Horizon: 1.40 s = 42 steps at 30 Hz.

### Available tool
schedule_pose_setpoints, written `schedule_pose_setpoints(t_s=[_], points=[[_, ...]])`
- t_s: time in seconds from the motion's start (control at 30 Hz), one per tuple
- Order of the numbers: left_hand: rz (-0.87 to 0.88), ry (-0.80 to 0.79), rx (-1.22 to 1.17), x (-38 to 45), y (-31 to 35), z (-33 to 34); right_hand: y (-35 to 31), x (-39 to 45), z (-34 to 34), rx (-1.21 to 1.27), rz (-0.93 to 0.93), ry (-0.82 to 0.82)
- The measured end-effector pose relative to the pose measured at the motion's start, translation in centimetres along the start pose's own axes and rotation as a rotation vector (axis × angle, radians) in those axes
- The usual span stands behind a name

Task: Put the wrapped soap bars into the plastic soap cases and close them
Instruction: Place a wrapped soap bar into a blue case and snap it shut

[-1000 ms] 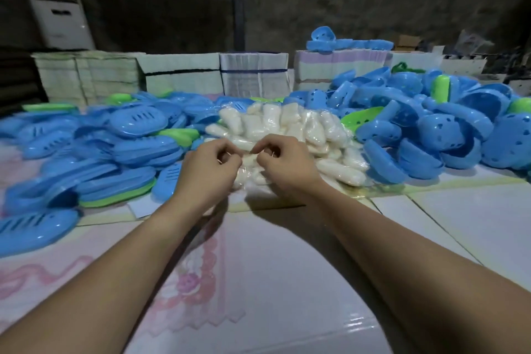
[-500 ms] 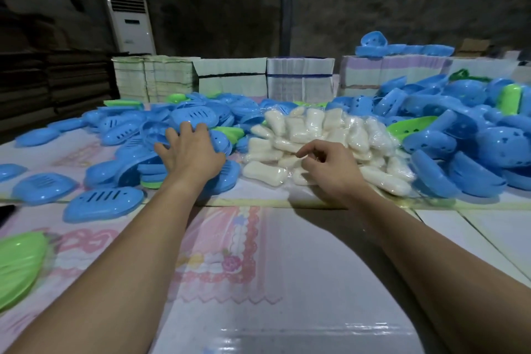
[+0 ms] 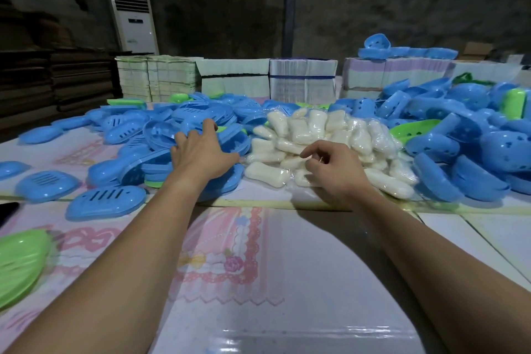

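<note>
The left hand [image 3: 201, 152] lies with straight, spread fingers on the heap of blue oval plastic soap cases [image 3: 161, 135] at the left of the pink-patterned table covering [image 3: 230, 253]. The right hand [image 3: 336, 169] has curled fingers over the near edge of the pile of white soap bars in clear plastic wrap [image 3: 316, 129]; whether it pinches a wrapper I cannot tell. More blue perforated case halves [image 3: 459, 146] crowd the right. A green plastic case [image 3: 20, 261] sits near left.
</note>
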<state>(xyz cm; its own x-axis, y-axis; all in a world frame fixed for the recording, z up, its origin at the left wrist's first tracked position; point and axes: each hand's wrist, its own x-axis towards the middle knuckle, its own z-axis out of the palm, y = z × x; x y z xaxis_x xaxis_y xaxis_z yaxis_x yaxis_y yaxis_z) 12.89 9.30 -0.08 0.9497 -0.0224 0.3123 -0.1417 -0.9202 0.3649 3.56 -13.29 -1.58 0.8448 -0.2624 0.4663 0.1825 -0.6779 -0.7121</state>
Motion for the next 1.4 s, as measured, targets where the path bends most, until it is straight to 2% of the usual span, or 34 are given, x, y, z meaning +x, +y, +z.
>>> schedule_pose_setpoints(t_s=[0.1,0.27,0.47,0.6,0.67,0.73,0.8,0.9,0.97,1.1,1.2,1.27,1.33,1.4], points=[[-0.013,-0.047,0.001,-0.1,0.1,0.1,0.0,0.3,-0.6,-0.092,-0.026,0.023],[0.069,-0.08,0.008,-0.5,0.5,0.2,0.4,0.5,-1.4,-0.409,0.005,-0.21],[0.146,0.084,-0.083,-1.7,1.6,-0.3,0.2,0.0,-1.8,-0.464,-0.037,-0.271],[0.223,0.222,-0.205,-2.8,2.9,-1.0,0.3,0.1,-2.2,-0.5,-0.012,-0.276],[0.249,0.236,-0.301,-3.3,3.4,-1.3,0.3,0.1,-2.3,-0.502,-0.013,-0.288],[0.261,0.132,-0.464,-3.5,3.8,-1.5,0.2,0.2,-2.5,-0.478,-0.011,-0.284],[0.273,-0.127,-0.529,-3.8,3.9,-1.5,0.0,0.4,-2.9,-0.398,0.024,-0.267],[0.338,-0.541,-0.288,-4.6,3.8,-1.2,-0.1,0.8,-4.2,-0.266,0.077,-0.215],[0.312,-0.673,-0.248,-5.1,3.9,-0.8,-0.1,0.9,-4.9,-0.147,0.096,-0.178],[0.242,-0.635,-0.486,-5.1,4.0,-1.1,-0.8,0.6,-5.7,0.07,0.122,-0.172],[0.352,-0.741,-0.374,-5.1,3.5,-1.5,-1.6,0.3,-6.4,0.166,0.095,-0.185],[0.432,-0.718,-0.268,-5.1,3.3,-1.2,-2.2,0.1,-6.6,0.22,0.05,-0.26],[0.43,-0.657,-0.264,-5.1,3.5,-0.9,-2.6,-0.3,-6.1,0.197,-0.009,-0.359],[0.416,-0.614,-0.301,-5.0,3.6,-0.4,-2.9,-0.9,-4.6,0.046,-0.085,-0.426]])
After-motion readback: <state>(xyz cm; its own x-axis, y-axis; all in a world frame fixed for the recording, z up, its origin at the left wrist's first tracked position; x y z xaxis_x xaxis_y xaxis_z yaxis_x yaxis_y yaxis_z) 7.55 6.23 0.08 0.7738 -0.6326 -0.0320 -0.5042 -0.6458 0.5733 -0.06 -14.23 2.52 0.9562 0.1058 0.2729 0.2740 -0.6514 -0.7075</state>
